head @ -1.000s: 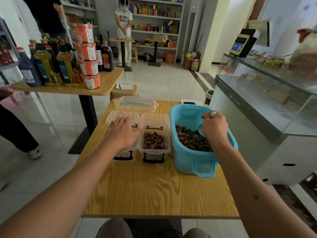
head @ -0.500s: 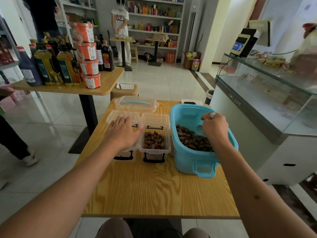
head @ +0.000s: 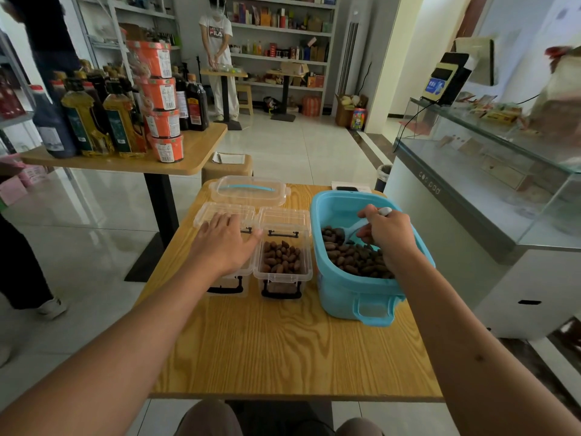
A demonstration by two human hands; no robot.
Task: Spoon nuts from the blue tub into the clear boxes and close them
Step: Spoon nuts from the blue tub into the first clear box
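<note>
Right hand [head: 388,236] is gripping a pale plastic spoon [head: 355,228], bowl dipping into brown nuts [head: 355,259] inside the blue plastic tub [head: 352,294]. Left hand [head: 224,242] is resting flat, fingers spread, on the left clear plastic box [head: 228,283]; right clear box [head: 283,265] is sitting open, part-filled, just beside the tub.

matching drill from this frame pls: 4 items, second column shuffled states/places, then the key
1. left hand
2. right hand
3. right clear box
4. tub lid

a. lid flipped back, nuts inside
b. lies at the table's far edge, behind the boxes
c. rests flat on the left clear box
d. holds a spoon inside the blue tub

Pairs: 1-c, 2-d, 3-a, 4-b
</note>
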